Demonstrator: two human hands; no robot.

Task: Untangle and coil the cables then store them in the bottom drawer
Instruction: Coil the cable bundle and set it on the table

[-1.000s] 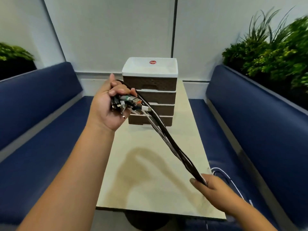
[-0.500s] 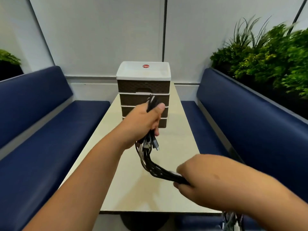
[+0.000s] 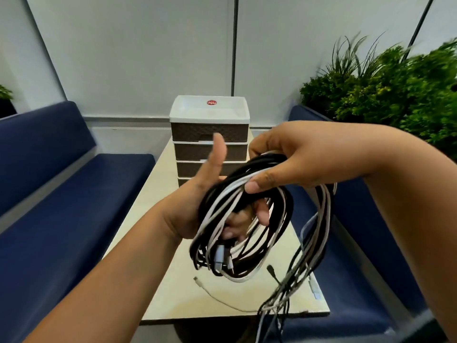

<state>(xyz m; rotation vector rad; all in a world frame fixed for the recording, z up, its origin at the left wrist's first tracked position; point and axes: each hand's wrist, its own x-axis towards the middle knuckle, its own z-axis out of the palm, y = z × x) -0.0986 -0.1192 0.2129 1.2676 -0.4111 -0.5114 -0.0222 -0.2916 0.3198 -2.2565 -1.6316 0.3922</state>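
Note:
A bundle of black and white cables (image 3: pixel 247 233) hangs in loops above the table (image 3: pixel 160 194). My left hand (image 3: pixel 197 201) holds the coil from the left, fingers curled through the loops and thumb pointing up. My right hand (image 3: pixel 291 164) grips the top of the coil, thumb pressing the strands. Loose cable ends (image 3: pixel 291 288) trail down past the table's near right edge. The drawer unit (image 3: pixel 210 134), brown drawers under a white top, stands at the table's far end with all drawers closed; its bottom drawer is mostly hidden behind my left hand.
Blue benches (image 3: pixel 61 219) run along both sides of the narrow table. Green plants (image 3: pixel 395 82) fill a planter behind the right bench. A white wall closes the far end.
The stretched bundle has been wound into loops around my left hand. My right hand rose from the lower right to the top of the coil, and both hands came together.

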